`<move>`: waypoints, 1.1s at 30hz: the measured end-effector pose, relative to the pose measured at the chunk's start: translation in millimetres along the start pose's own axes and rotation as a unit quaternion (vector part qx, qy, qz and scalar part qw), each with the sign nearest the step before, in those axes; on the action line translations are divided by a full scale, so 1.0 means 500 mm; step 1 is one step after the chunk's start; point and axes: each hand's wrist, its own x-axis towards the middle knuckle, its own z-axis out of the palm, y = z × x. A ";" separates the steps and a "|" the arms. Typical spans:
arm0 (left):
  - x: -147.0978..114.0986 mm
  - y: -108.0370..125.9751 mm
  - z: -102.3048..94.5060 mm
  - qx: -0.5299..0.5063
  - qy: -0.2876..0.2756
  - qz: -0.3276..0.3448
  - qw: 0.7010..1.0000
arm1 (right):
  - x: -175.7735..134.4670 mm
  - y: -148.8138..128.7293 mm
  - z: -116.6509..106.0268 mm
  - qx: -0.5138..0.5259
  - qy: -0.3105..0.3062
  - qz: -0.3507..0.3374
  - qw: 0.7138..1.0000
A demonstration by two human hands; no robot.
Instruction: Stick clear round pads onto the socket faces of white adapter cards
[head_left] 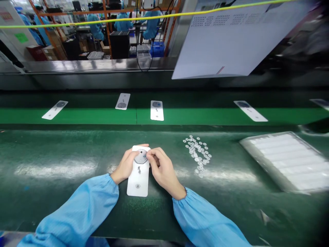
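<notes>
Two hands meet on one white card (138, 178).
Your left hand (125, 166) closes its grip on the card's left edge on the green surface (64, 171); your right hand (160, 169) pinches at its grey disc (141, 156), near loose clear discs (197, 154).

- Four white cards lie on the far green belt (102, 116), spread from left to right: one at the far left (55, 110), two near the middle (122, 101) (157, 110), one to the right (250, 111).
- A heap of small clear discs (197, 154) sits on the dark green table (51, 164), right of centre.
- A tray of white strips (288, 161) rests at the right.
- A large white sheet (231, 41) hangs above the belt on the right.
- A yellow cord (77, 23) runs across the top.
- Workers in blue coats (123, 22) stand far off among orange racks (106, 20).
</notes>
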 end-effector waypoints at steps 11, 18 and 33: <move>-0.001 0.012 0.002 -0.156 -0.005 -0.084 0.984 | -0.205 0.022 -0.343 0.107 0.307 0.198 0.925; 0.005 0.023 0.002 -0.134 0.008 -0.102 0.986 | -0.510 0.116 -0.577 -0.186 0.380 0.347 0.837; -0.001 0.035 0.003 -0.113 0.013 -0.088 0.990 | -0.149 0.062 -0.329 -0.334 0.132 0.043 0.932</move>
